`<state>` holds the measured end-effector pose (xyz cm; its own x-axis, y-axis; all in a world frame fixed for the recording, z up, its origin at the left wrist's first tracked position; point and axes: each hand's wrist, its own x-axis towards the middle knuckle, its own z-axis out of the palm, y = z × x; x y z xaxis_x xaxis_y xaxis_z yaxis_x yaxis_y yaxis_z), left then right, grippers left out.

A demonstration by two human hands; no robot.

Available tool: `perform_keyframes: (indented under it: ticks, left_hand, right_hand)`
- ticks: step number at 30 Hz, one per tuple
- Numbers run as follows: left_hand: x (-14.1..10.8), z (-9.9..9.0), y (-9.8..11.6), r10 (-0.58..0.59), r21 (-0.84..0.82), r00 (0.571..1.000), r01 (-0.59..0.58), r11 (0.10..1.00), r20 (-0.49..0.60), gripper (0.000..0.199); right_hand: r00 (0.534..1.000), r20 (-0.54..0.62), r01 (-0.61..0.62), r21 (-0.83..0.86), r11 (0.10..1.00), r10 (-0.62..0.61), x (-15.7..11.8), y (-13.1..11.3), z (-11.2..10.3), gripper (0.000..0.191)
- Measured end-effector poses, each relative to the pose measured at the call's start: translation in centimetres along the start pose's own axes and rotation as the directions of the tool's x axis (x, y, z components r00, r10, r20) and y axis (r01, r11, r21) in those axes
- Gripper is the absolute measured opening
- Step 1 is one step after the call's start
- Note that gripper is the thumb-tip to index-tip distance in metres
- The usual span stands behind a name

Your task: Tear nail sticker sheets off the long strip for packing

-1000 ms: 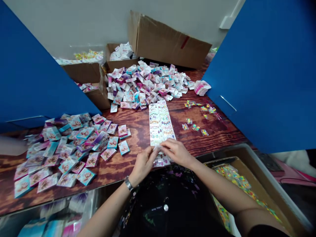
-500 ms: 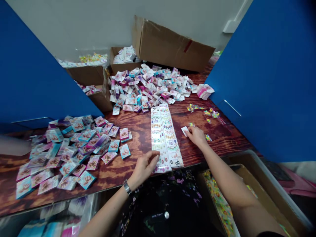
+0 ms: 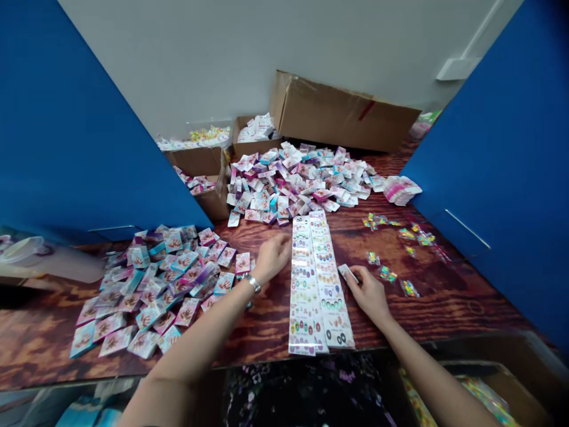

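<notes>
Wood-grain tabletop (image 3: 267,335), two sticker strips (image 3: 316,284), grip of right hand (image 3: 368,295) clamped on one white card (image 3: 347,273), grip of left hand (image 3: 273,258) apart

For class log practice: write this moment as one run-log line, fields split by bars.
left hand: open, by cards | right hand: pinching white slip | strips: on table

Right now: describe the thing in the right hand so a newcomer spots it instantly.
On the wood-grain table, find the long printed strips running towards the near edge. Just right of them, the right hand pinches a small pale card at its fingertips. Unlike the colourful packets lying loose further right, it is pale and held in the hand.
</notes>
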<state>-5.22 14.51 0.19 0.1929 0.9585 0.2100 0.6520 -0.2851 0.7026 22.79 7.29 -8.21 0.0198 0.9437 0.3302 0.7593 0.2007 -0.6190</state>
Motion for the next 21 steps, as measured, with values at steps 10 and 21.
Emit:
perform_keyframes:
  ticks: [10, 21]
  left_hand:
    - [14.5, 3.8, 1.1, 0.097, 0.480, 0.995, -0.096, 0.872, 0.023, 0.033]
    - [13.7, 1.6, 2.1, 0.146, 0.574, 0.988, -0.153, 0.804, 0.058, 0.019]
  right_hand:
    - [0.998, -0.032, 0.063, 0.052, 0.997, -0.061, 0.5, -0.3, -0.1, 0.019]
    - [1.000, 0.014, 0.008, 0.070, 0.998, -0.009, 0.3, 0.5, 0.5, 0.021]
